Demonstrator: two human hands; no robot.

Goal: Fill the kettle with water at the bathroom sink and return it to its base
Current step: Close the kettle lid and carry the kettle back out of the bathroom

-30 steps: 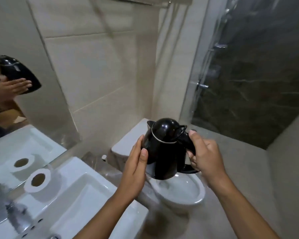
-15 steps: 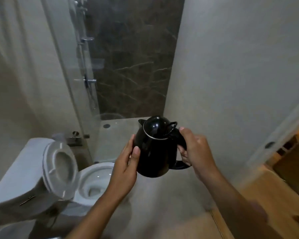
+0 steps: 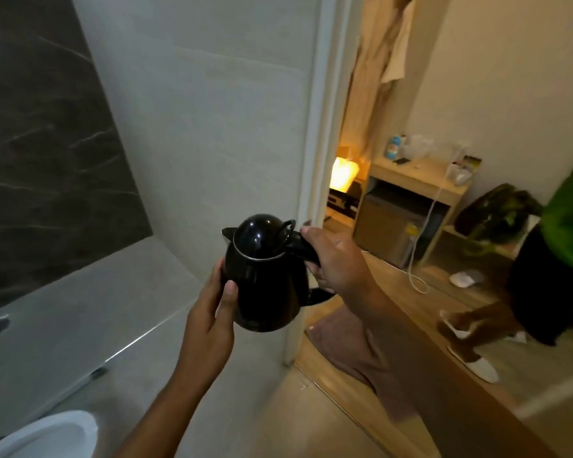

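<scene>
A glossy black kettle with its lid closed hangs upright in mid-air in front of me, spout pointing left. My right hand is wrapped around its handle. My left hand presses flat against the kettle's left side, thumb on the body. The kettle's base and the sink are not in view.
A white door frame stands just behind the kettle. Beyond it lie a brown mat on a wooden floor, a wooden shelf unit with a white cable and small items, a lit lamp. A person in green stands at right. Toilet rim bottom left.
My view has swung right, from the sink and toilet past the shower to the doorway. The kettle stays in both hands in the same grip.
</scene>
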